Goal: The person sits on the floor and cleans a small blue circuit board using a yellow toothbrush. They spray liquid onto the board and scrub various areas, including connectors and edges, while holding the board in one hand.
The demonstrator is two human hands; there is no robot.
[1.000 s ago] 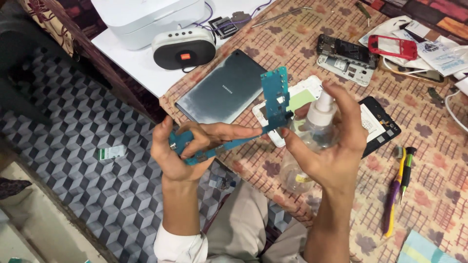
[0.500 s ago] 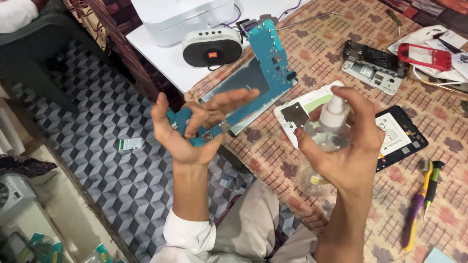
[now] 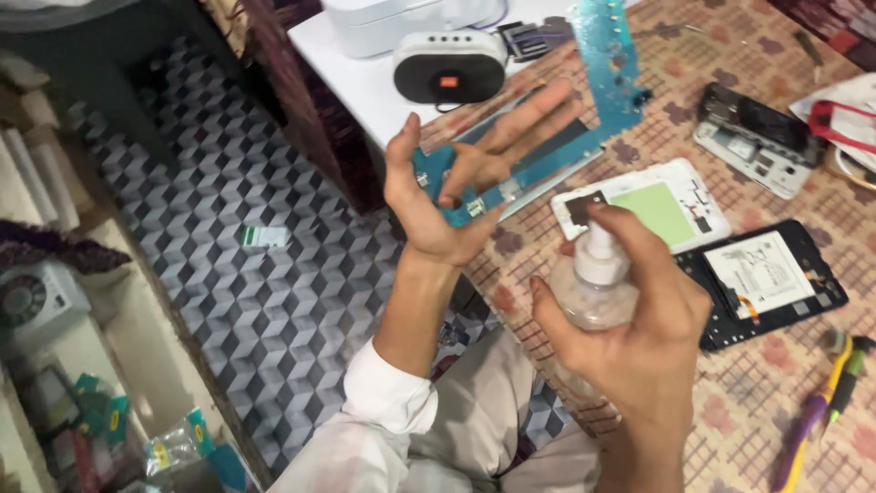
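The teal circuit board (image 3: 610,87), L-shaped, lies across the palm of the left hand (image 3: 447,196), its long arm sticking up past the fingertips and out of the top of the frame. The left hand is mostly open: the thumb stands up, the fingers stretch out flat, and one bent finger presses the board against the palm, covering its middle part.

Just below and to the right, the right hand (image 3: 639,319) is closed around a small clear spray bottle (image 3: 593,283), index finger resting on its white nozzle. Most of the bottle is hidden by the fingers, so its contents are hard to make out.

Beyond the right hand, on the patterned cloth of the desk (image 3: 730,55), lie a white phone back (image 3: 652,205) and, farther right, an opened black phone (image 3: 771,278). Above the left hand sits a grey speaker (image 3: 449,66). At the right edge, coloured tools (image 3: 826,402) are partly cut off.
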